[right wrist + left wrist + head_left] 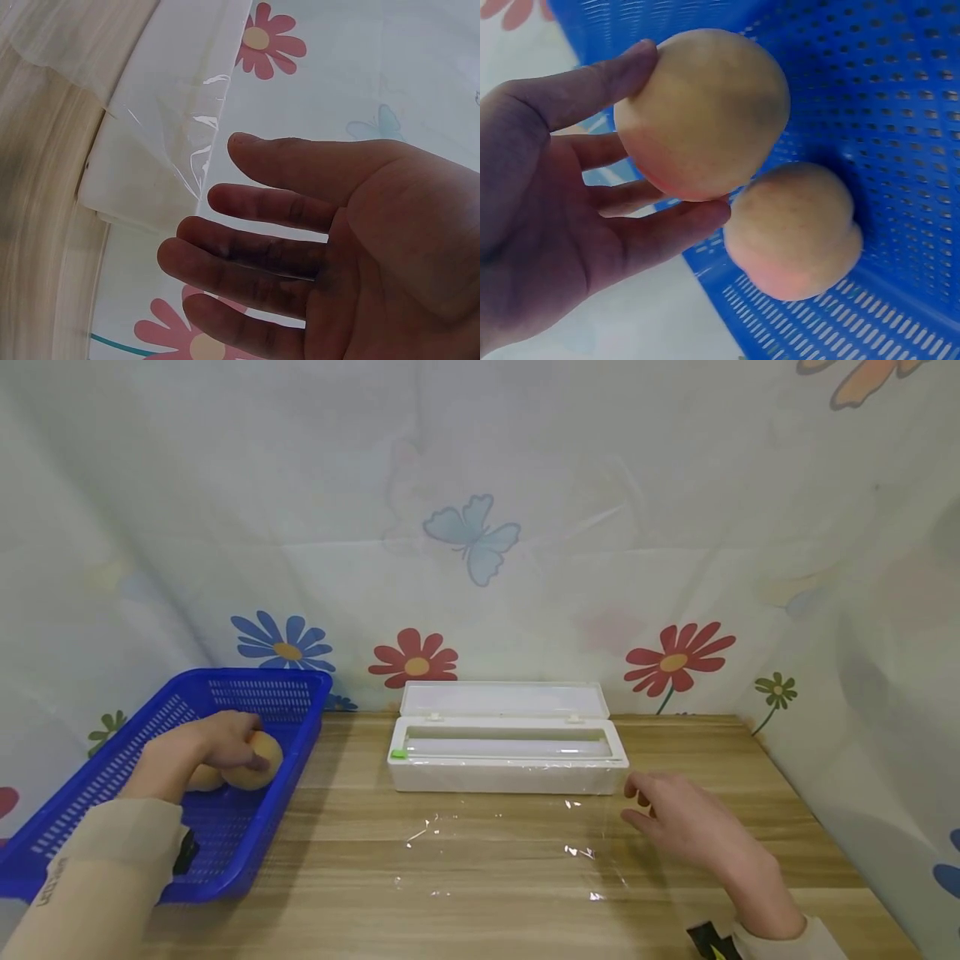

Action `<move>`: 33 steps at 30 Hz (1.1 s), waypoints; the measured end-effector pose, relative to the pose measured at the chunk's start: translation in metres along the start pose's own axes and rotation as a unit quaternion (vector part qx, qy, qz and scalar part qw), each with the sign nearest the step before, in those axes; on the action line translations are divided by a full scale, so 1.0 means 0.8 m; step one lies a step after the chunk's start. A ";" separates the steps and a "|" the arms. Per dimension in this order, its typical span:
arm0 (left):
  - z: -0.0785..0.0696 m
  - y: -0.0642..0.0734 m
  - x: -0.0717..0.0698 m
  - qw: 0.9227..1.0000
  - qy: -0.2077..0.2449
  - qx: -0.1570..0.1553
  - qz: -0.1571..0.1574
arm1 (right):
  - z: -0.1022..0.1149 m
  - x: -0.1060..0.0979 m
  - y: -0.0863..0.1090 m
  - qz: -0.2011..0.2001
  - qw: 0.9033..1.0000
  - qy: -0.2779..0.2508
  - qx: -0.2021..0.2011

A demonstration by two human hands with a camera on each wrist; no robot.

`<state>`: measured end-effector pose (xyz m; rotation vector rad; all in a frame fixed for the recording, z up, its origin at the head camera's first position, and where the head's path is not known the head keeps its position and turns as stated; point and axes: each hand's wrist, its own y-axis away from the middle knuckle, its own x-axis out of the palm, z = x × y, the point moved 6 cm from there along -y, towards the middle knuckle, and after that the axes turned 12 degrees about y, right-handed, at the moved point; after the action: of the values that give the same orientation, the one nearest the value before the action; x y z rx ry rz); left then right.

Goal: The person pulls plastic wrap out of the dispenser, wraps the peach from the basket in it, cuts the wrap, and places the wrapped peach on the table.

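Note:
In the blue basket at the left, my left hand [221, 739] grips a yellow-pink peach [705, 112] between the thumb and fingers. Right beside it lies a second peach [791, 232], partly covered by the hand in the head view. My right hand [690, 822] hovers at the front right corner of a white cling film dispenser [510, 779], fingers loosely bent with nothing in them. A clear sheet of cling film [510, 856] runs out of the dispenser toward me over the table, its outline visible mostly through glints.
The blue basket [243, 852] has slotted walls and takes up the table's left side. Behind the dispenser its lid [506, 700] stands raised. A wood-grain table [360, 910] lies underneath, with a flower-printed sheet [540, 635] hanging at the back and sides.

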<state>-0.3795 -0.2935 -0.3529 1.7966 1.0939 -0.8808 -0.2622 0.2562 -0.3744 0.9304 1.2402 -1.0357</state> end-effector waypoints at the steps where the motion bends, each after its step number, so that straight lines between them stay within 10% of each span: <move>1: -0.002 0.002 -0.004 1.000 -0.005 0.014 -0.013 | 0.000 0.000 0.000 0.001 1.000 -0.001 0.000; 13: -0.025 0.023 -0.038 0.985 -0.015 0.093 -0.144 | -0.001 0.001 0.000 0.012 1.000 -0.005 0.005; 33: -0.166 0.042 -0.023 0.967 0.055 0.170 -0.184 | 0.001 0.001 0.000 0.003 1.000 -0.004 -0.006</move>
<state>-0.3368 -0.1885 -0.2734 1.9693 1.4496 -1.2647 -0.2616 0.2555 -0.3754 0.9191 1.2350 -1.0243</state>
